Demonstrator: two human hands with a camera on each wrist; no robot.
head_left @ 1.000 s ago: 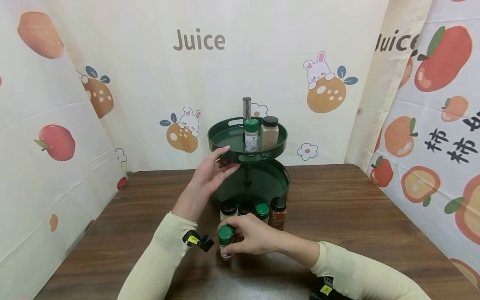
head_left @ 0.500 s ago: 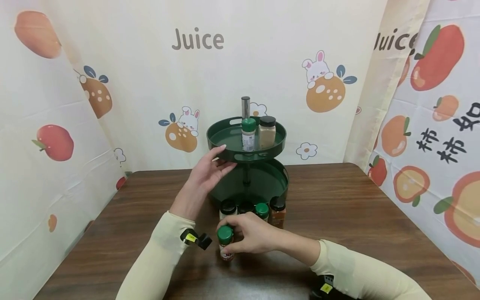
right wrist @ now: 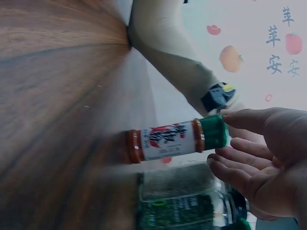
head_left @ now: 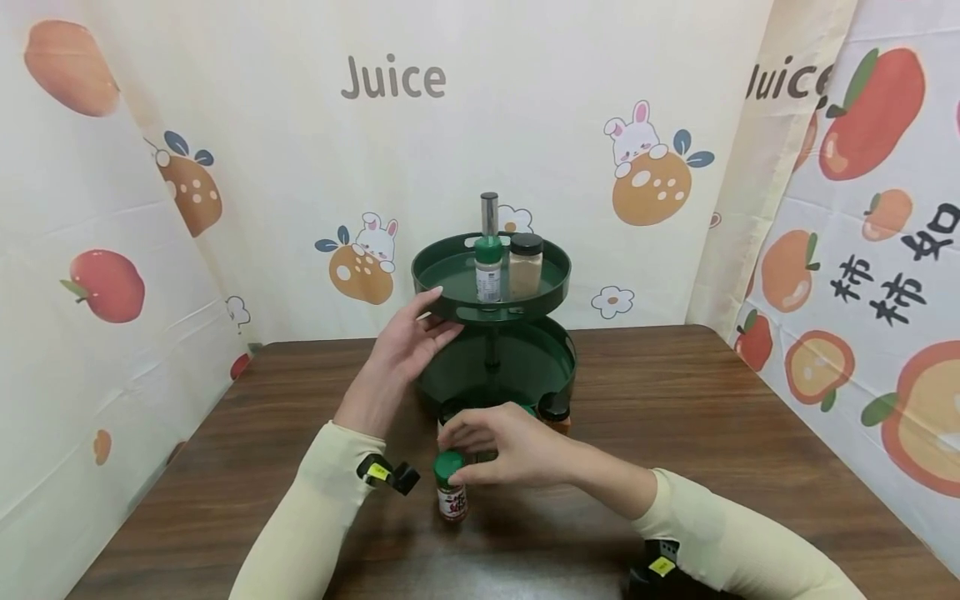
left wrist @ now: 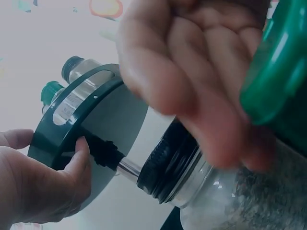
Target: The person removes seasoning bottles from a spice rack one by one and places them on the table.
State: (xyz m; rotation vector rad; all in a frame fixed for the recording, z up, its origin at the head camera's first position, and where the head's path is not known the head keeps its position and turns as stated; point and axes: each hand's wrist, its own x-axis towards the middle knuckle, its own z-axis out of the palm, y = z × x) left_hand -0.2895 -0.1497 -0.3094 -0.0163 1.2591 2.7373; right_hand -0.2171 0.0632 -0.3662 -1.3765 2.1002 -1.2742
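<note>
In the head view, my left hand (head_left: pixel 408 342) grips the near left edge of the upper tray (head_left: pixel 555 292) of a dark green two-tier rack. Its thumb lies at the tray's wall, with fingers underneath. A green-capped spice bottle (head_left: pixel 488 271) and a black-lidded spice jar (head_left: pixel 526 268) stand on that tray. My right hand (head_left: pixel 517 450) hovers with loosely spread fingers beside a spice bottle (head_left: pixel 452 492) with green cap and white label, upright on the table. In the right wrist view, thumb and fingers are around the cap (right wrist: pixel 213 132) without gripping it; thumb contact cannot be told.
Behind my right hand, several more spice jars stand before the lower tray (head_left: pixel 517 358), among them a black-lidded one (head_left: pixel 555 410). A jar with a green label (right wrist: pixel 177 211) shows in the right wrist view. The brown wooden table (head_left: pixel 660 400) meets a fruit-print curtain (head_left: pixel 540 125).
The upper tray has turned under my left hand, and its bottle and jar have shifted left. My right hand has let go of the green-capped spice bottle and risen slightly.
</note>
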